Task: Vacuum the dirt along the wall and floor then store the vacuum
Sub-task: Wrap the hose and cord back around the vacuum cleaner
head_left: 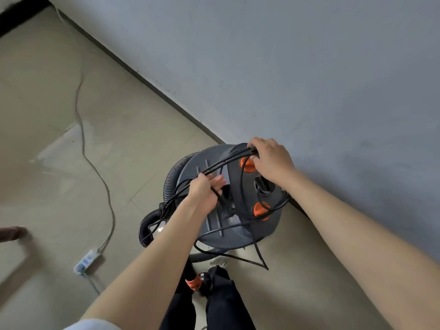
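Note:
A grey drum vacuum (pixel 214 234) with orange clips stands on the floor against the grey wall (pixel 285 67). Its black ribbed hose (pixel 170 179) curls round its left side. Loops of black power cord (pixel 228 160) lie across the lid. My left hand (pixel 206 190) grips a bundle of these loops near the lid's middle. My right hand (pixel 271 160) holds the same loops at the lid's far edge, beside an orange clip (pixel 247 164). More cord trails to the floor in front of the vacuum.
A white power strip (pixel 87 260) lies on the beige tiled floor (pixel 59 139) to the left, its grey cable running toward the far corner. My dark trouser legs (pixel 221 301) stand just below the vacuum. A brown object (pixel 12 233) shows at the left edge.

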### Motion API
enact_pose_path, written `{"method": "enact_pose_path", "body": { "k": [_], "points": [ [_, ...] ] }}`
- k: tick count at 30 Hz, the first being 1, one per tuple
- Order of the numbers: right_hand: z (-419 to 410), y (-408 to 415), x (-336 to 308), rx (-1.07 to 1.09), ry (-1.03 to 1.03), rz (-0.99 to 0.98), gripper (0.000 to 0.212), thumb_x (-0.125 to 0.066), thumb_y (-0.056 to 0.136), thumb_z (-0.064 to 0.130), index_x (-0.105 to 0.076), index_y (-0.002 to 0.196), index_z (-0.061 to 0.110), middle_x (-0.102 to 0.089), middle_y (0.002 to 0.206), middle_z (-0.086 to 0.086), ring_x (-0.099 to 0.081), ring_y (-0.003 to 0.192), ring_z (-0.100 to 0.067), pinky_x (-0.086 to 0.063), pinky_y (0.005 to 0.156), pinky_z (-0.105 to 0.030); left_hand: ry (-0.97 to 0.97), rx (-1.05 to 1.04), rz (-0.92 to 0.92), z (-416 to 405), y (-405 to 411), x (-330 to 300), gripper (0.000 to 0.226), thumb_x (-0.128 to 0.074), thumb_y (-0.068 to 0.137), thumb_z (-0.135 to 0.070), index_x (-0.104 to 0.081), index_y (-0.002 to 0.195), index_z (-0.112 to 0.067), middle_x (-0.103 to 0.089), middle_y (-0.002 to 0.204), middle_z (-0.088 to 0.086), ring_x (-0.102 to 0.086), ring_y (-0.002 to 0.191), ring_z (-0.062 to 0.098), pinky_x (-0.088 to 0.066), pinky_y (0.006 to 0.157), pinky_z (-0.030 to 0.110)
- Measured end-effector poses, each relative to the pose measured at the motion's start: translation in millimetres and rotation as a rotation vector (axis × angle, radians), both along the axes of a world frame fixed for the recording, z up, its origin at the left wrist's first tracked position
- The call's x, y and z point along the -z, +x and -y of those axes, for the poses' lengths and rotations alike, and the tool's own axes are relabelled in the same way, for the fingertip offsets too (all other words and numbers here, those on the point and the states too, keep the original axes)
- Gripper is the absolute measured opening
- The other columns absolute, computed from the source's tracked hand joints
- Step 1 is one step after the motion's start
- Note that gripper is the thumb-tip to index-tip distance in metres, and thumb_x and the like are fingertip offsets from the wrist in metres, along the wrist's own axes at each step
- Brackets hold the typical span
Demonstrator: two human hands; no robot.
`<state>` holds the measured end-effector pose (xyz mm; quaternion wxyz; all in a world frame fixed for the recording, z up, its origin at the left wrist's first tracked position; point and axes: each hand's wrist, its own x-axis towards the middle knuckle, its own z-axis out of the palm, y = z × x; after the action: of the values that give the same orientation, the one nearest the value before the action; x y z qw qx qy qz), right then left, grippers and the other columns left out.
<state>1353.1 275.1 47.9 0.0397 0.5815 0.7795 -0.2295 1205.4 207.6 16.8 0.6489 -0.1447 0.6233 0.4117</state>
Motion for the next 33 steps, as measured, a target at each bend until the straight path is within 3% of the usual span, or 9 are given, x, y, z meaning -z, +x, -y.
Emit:
{"method": "enact_pose_path", "body": {
  "k": [5,10,12,16,22,25,28,30,33],
  "points": [
    [0,-6,28,-0.004,-0.071,0.056,0.031,-0.048,0.099,0.013,-0.049,0.129,0.016,-0.058,0.127,-0.004,-0.048,0.117,-0.026,-0.042,0.084,-0.037,-0.077,0.461,-0.237,25,-6,0,0.034,-0.033,0.102,-0.021,-0.053,0.077,-0.011,-0.048,0.067,0.003,-0.047,0.061,0.016,-0.037,0.059,0.028],
    [-18,-16,36,-0.040,-0.019,-0.010,0.033,-0.056,0.096,0.019,-0.056,0.128,0.015,-0.064,0.123,-0.007,-0.053,0.115,-0.028,-0.034,0.092,-0.035,0.205,0.932,-0.732,9,-13,-26,0.035,-0.043,0.097,-0.026,-0.056,0.071,-0.007,-0.055,0.065,0.007,-0.047,0.058,0.021,-0.038,0.060,0.028],
    [-25,-21,35,-0.004,-0.011,-0.086,0.033,-0.061,0.093,0.021,-0.061,0.125,0.016,-0.066,0.117,-0.011,-0.055,0.112,-0.029,-0.034,0.094,-0.034,0.285,0.904,-0.753,-6,-6,-34,0.036,-0.046,0.097,-0.028,-0.055,0.067,-0.010,-0.055,0.058,0.003,-0.049,0.052,0.016,-0.039,0.055,0.025],
    [-35,-18,36,0.187,-0.195,-0.288,0.036,-0.067,0.088,0.022,-0.063,0.124,0.021,-0.063,0.124,-0.006,-0.055,0.118,-0.025,-0.041,0.100,-0.034,0.223,0.635,-0.459,-17,7,-15,0.024,-0.056,0.094,-0.020,-0.058,0.075,-0.004,-0.060,0.062,0.006,-0.063,0.057,0.018,-0.057,0.067,0.030],
    [1,2,34,0.135,-0.084,-0.195,0.051,-0.055,0.095,0.029,-0.044,0.144,0.019,-0.043,0.148,-0.001,-0.035,0.138,-0.022,-0.026,0.112,-0.038,0.035,0.573,-0.381,-9,12,17,0.024,-0.062,0.091,-0.019,-0.063,0.082,0.003,-0.066,0.067,0.010,-0.066,0.055,0.020,-0.058,0.056,0.025],
    [30,5,41,0.003,0.050,-0.060,0.059,-0.050,0.097,0.037,-0.034,0.150,0.016,-0.031,0.156,-0.009,-0.024,0.145,-0.027,-0.017,0.118,-0.044,0.010,0.946,-0.657,-10,1,22,0.034,-0.062,0.088,-0.038,-0.067,0.075,-0.007,-0.068,0.062,0.002,-0.065,0.051,0.015,-0.056,0.058,0.027],
    [47,11,56,-0.095,0.024,0.099,0.066,-0.042,0.098,0.048,-0.020,0.155,0.020,-0.009,0.162,-0.012,-0.005,0.150,-0.029,-0.003,0.119,-0.047,0.012,1.260,-1.124,-6,-2,26,0.046,-0.059,0.083,-0.056,-0.059,0.073,-0.011,-0.068,0.079,0.005,-0.064,0.080,0.026,-0.046,0.069,0.033],
    [54,14,65,-0.116,-0.016,0.160,0.071,-0.037,0.097,0.055,-0.013,0.156,0.023,0.002,0.163,-0.014,-0.001,0.150,-0.032,-0.003,0.119,-0.048,0.073,1.289,-1.389,1,-2,30,0.048,-0.058,0.082,-0.059,-0.058,0.090,-0.011,-0.061,0.097,0.006,-0.056,0.100,0.030,-0.041,0.082,0.039],
    [61,15,75,-0.107,-0.048,0.225,0.075,-0.014,0.092,0.065,-0.002,0.156,0.027,0.012,0.162,-0.013,0.000,0.149,-0.034,-0.007,0.119,-0.051,0.332,1.241,-1.669,20,-8,43,0.042,-0.070,0.078,-0.047,-0.060,0.094,-0.011,-0.055,0.097,0.011,-0.052,0.092,0.033,-0.045,0.074,0.041]
  ]
}}
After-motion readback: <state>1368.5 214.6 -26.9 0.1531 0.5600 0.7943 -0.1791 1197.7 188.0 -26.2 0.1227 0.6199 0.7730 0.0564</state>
